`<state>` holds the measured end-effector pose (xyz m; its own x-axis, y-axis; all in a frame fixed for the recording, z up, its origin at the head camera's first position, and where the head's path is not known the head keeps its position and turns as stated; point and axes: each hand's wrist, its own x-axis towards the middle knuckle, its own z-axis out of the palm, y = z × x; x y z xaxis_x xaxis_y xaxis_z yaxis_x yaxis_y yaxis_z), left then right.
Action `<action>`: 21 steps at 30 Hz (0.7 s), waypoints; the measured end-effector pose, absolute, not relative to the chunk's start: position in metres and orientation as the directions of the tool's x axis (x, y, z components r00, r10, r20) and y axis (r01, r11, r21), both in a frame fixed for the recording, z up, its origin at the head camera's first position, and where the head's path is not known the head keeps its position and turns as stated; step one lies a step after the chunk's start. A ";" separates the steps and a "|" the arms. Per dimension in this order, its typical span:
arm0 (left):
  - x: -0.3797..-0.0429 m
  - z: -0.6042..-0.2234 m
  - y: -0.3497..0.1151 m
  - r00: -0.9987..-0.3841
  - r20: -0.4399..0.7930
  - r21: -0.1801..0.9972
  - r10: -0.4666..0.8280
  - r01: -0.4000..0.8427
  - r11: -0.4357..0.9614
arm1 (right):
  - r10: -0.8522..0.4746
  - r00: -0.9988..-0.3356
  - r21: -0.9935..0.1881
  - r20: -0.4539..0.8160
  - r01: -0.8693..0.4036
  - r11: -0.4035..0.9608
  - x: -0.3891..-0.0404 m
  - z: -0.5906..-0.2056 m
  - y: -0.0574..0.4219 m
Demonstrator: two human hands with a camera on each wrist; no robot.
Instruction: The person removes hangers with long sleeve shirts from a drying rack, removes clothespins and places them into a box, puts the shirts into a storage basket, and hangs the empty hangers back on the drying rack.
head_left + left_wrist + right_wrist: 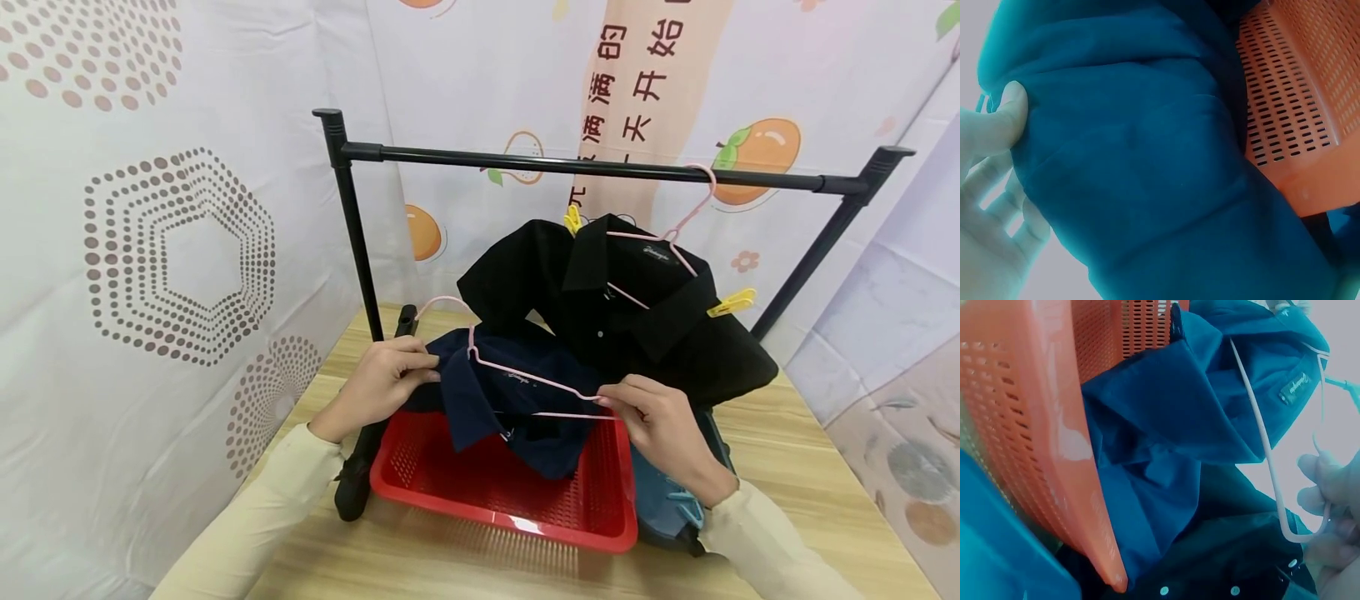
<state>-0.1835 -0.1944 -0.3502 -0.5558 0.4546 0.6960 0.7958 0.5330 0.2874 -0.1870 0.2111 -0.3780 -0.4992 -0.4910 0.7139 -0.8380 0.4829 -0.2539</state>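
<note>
A navy collared shirt (pixel 480 400) lies over the back of the red basket (pixel 495 518), its collar facing up. My left hand (pixel 384 379) pinches the shirt's cloth near the left shoulder; in the left wrist view the thumb presses on the fabric (pixel 1122 156). A pink hanger (pixel 525 375) has its left part at the shirt's collar and its hook pointing up and left. With thumb and fingers, my right hand (pixel 656 417) grips the hanger's right end, which is outside the shirt in the right wrist view (pixel 1282 512).
A black rack (pixel 540 163) stands behind the basket. From its bar a black shirt (pixel 540 267) hangs on another pink hanger (pixel 705 196), with yellow clips (pixel 731 302) at its shoulders. A blue basket (pixel 656 500) holding light-blue clips (pixel 684 504) sits right of the red one.
</note>
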 end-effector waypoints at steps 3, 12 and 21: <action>-0.182 -0.351 -0.197 -0.566 0.690 0.299 0.451 0.790 0.536 | -0.482 -0.499 -0.243 0.721 -0.832 0.498 -0.185 -0.376 0.215; -0.179 -0.355 -0.206 -0.587 0.677 0.312 0.444 0.776 0.548 | -0.443 -0.508 -0.255 0.738 -0.819 0.515 -0.182 -0.371 0.227; -0.177 -0.359 -0.212 -0.590 0.668 0.303 0.453 0.772 0.559 | -0.424 -0.568 -0.286 0.706 -0.776 0.562 -0.179 -0.373 0.240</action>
